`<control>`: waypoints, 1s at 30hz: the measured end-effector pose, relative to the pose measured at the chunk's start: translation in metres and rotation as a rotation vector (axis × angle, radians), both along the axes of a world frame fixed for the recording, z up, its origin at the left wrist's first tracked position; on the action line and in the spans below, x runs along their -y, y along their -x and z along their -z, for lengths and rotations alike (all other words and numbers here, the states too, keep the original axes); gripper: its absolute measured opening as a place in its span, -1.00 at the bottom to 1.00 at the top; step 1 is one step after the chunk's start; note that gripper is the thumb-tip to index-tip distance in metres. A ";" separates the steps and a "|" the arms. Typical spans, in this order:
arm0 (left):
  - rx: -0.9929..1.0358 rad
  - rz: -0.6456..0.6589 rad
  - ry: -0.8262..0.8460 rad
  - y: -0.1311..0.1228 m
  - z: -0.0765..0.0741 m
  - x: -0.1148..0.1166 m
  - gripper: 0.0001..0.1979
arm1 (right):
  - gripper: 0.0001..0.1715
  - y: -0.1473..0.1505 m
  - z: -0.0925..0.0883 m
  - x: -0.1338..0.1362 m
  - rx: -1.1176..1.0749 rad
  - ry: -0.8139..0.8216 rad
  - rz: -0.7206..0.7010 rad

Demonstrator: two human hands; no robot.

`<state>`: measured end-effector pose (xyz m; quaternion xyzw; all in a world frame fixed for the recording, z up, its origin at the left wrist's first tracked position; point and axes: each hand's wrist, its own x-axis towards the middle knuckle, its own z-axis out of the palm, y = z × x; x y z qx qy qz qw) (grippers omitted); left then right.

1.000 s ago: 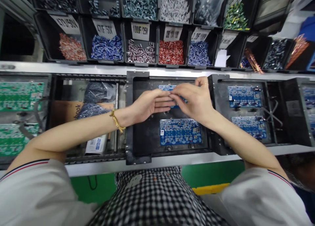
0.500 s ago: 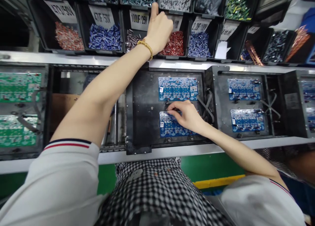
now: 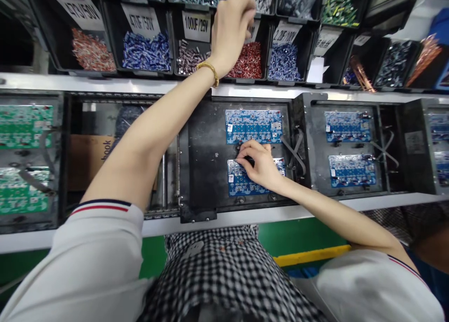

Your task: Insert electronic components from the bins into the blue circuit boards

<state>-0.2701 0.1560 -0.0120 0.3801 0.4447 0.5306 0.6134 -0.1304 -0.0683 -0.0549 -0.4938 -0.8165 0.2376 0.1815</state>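
My left hand [image 3: 232, 30] is raised over the component bins, bent at the wrist, with curled fingers pointing right near the bin of whitish parts [image 3: 257, 3] and above the bin of red parts [image 3: 250, 62]. Its fingertips are partly hidden, so what they hold does not show. My right hand [image 3: 258, 162] has thumb and forefinger pinched at the upper left edge of the lower blue circuit board [image 3: 242, 186]. Whatever is in that pinch is too small to name. Another blue circuit board [image 3: 254, 125] lies just above in the same black tray [image 3: 206, 172].
Labelled bins of blue capacitors [image 3: 145, 53] and purplish capacitors [image 3: 187, 58] stand along the back. A second tray [image 3: 315, 153] with blue boards is on the right. Green circuit boards [image 3: 24, 125] lie at left. A cardboard piece [image 3: 86, 161] shows in the gap between trays.
My left hand has lifted from the red parts' bin towards the upper row, its fingers turning right. My right hand stays at the lower board, shifted slightly left.
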 end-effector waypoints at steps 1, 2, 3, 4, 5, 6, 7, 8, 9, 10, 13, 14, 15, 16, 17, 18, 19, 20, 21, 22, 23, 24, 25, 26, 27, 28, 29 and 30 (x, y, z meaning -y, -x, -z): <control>-0.045 -0.011 -0.142 -0.001 -0.004 0.004 -0.82 | -0.92 0.000 0.001 0.001 0.001 -0.010 0.003; -0.063 -0.017 -0.223 -0.002 -0.008 0.011 -0.82 | -0.92 0.000 0.001 0.001 0.007 -0.022 -0.001; -0.049 -0.010 -0.221 -0.002 -0.012 0.019 -0.81 | -0.91 0.000 0.002 0.002 0.019 -0.037 -0.010; -0.002 0.007 -0.135 -0.002 -0.015 0.031 -0.80 | -0.90 -0.001 0.002 0.003 0.036 -0.057 -0.027; 0.052 0.045 -0.032 -0.001 -0.018 0.045 -0.80 | -0.87 -0.002 0.002 0.004 0.058 -0.083 -0.052; 0.092 0.092 0.055 0.001 -0.019 0.062 -0.79 | -0.85 -0.003 0.001 0.005 0.085 -0.115 -0.087; 0.111 0.134 0.120 0.004 -0.019 0.081 -0.78 | -0.82 -0.005 -0.001 0.005 0.114 -0.149 -0.128; 0.118 0.186 0.174 0.007 -0.016 0.100 -0.78 | -0.80 -0.008 -0.003 0.005 0.147 -0.184 -0.165; 0.119 0.240 0.219 0.011 -0.012 0.120 -0.77 | -0.80 -0.010 -0.007 0.005 0.181 -0.212 -0.187; 0.120 0.289 0.273 0.015 -0.007 0.139 -0.76 | -0.81 -0.013 -0.012 0.004 0.204 -0.230 -0.186; 0.151 0.412 0.448 0.023 0.006 0.186 -0.76 | -0.84 -0.018 -0.030 -0.003 0.109 -0.213 -0.029; 0.180 0.431 0.496 0.024 0.008 0.197 -0.77 | -0.84 -0.018 -0.036 -0.005 0.025 -0.188 0.029; 0.215 0.434 0.531 0.023 0.008 0.205 -0.77 | -0.84 -0.017 -0.041 -0.006 -0.061 -0.166 0.064; 0.254 0.430 0.556 0.022 0.007 0.211 -0.75 | -0.84 -0.016 -0.046 -0.007 -0.128 -0.158 0.083; 0.294 0.424 0.568 0.019 0.005 0.216 -0.74 | -0.85 -0.014 -0.050 -0.007 -0.164 -0.170 0.087; 0.333 0.421 0.567 0.016 0.002 0.219 -0.72 | -0.86 -0.013 -0.054 -0.006 -0.167 -0.200 0.084; 0.368 0.420 0.559 0.013 -0.001 0.222 -0.71 | -0.88 -0.011 -0.057 -0.004 -0.146 -0.245 0.082; 0.400 0.425 0.552 0.010 -0.004 0.224 -0.71 | -0.89 -0.010 -0.060 -0.001 -0.114 -0.292 0.082; 0.428 0.437 0.546 0.007 -0.006 0.227 -0.71 | -0.89 -0.010 -0.063 0.003 -0.080 -0.335 0.084; 0.451 0.453 0.538 0.005 -0.007 0.229 -0.71 | -0.88 -0.011 -0.065 0.006 -0.046 -0.369 0.084; 0.463 0.470 0.533 0.003 -0.008 0.232 -0.71 | -0.86 -0.013 -0.068 0.011 -0.015 -0.392 0.084; 0.458 0.486 0.535 0.002 -0.008 0.235 -0.71 | -0.84 -0.016 -0.069 0.015 0.013 -0.402 0.083; 0.435 0.499 0.546 0.002 -0.006 0.237 -0.69 | -0.82 -0.021 -0.069 0.020 0.036 -0.400 0.079; 0.396 0.499 0.563 0.003 -0.004 0.239 -0.68 | -0.82 -0.027 -0.068 0.025 0.058 -0.385 0.071; 0.348 0.478 0.583 0.004 -0.002 0.240 -0.69 | -0.83 -0.033 -0.066 0.030 0.077 -0.356 0.054; 0.301 0.436 0.602 0.005 0.000 0.239 -0.71 | -0.85 -0.039 -0.061 0.036 0.096 -0.313 0.025; 0.265 0.379 0.612 0.006 0.003 0.238 -0.75 | -0.87 -0.044 -0.055 0.041 0.117 -0.262 -0.015; 0.245 0.318 0.608 0.007 0.005 0.235 -0.79 | -0.88 -0.049 -0.048 0.046 0.141 -0.210 -0.062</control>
